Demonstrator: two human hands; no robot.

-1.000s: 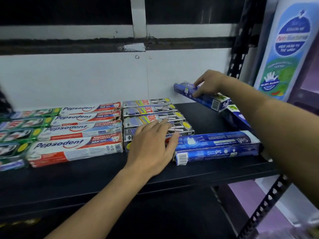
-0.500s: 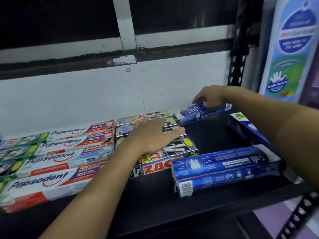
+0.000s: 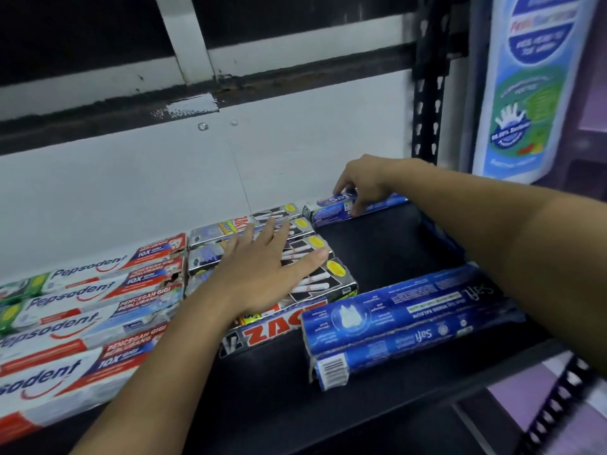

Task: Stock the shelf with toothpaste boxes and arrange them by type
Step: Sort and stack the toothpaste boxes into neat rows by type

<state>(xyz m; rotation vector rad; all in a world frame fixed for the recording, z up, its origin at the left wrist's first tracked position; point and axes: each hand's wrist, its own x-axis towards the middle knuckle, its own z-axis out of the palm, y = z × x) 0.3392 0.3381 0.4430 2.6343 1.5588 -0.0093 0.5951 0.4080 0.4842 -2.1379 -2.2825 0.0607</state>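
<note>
Head view: the fingers of your right hand clamp a blue Safi box at the shelf rear, centre-right of frame. Your left hand lies flat, fingers spread, on the Zact boxes at centre. Stacked Safi boxes sit lower right; Pepsodent boxes, left.

The black shelf carries rows of Pepsodent boxes at nine o'clock, silver-black Zact boxes at its centre, two blue Safi boxes at four o'clock near the front edge, and a lone Safi box at one o'clock by the back wall.
</note>
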